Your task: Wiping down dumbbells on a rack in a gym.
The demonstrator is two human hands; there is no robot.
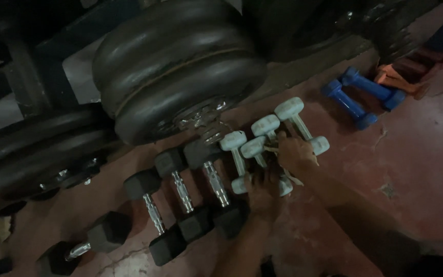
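At the centre of the frame, both hands work among the pale dumbbells (262,149) on the red floor (411,169). The left hand (261,192) curls over one near end; the right hand (294,153) grips a handle, pinching a tan rag (273,150). They look light, rigid and smooth-coated, best held mid-handle. Black dumbbells (180,200) lie left.

No packages, labels, signs or screens are visible in this view.
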